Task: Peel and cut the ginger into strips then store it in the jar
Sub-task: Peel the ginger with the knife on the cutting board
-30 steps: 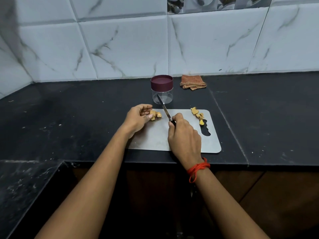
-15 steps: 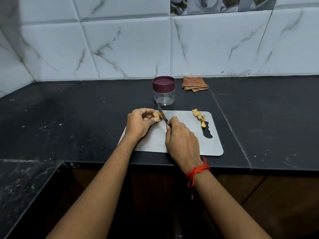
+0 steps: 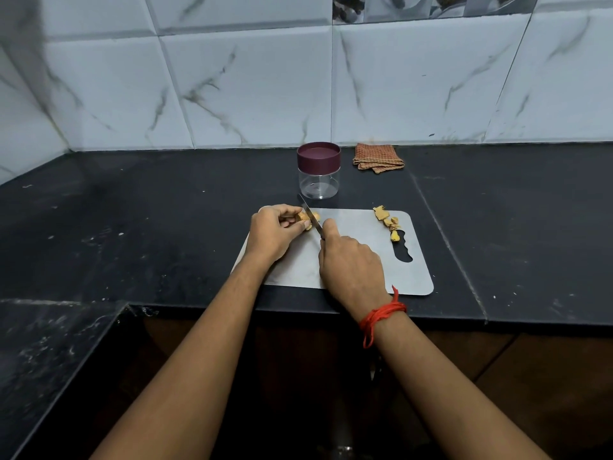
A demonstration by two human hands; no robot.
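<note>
1. A white marble-patterned tiled wall [image 3: 248, 88] runs along the far side of the scene.
2. The black worktop [image 3: 166, 227] stretches from left to right below it, and everything else sits on it.
3. A grey cutting board [image 3: 365, 270] lies flat near the front edge of the worktop, with its cut-out handle slot on the right.
4. The right hand [image 3: 351, 263] rests over the middle of the board. Its fingers are curled round the knife handle, which the hand hides, and one finger reaches forward toward the blade.
5. The left hand [image 3: 275, 232] is at the board's far left corner, with its fingers curled in and pinching the ginger.
6. The jar [image 3: 319, 180] stands upright on the worktop just beyond the board's far edge. Its body is clear and the maroon lid [image 3: 318, 156] is on.
7. A folded orange checked cloth [image 3: 378, 156] lies to the right of the jar, close to the wall.
8. The knife [image 3: 310, 214] has a narrow blade that points far and left from the right hand and lies across the ginger.
9. A small cluster of ginger scraps [image 3: 386, 219] sits on the board's far right part, beside the top of the handle slot.
10. The ginger [image 3: 304, 217] is a small yellow-brown piece on the board between the left fingertips and the blade.
11. A red thread [image 3: 381, 315] is tied round the right wrist.
</note>
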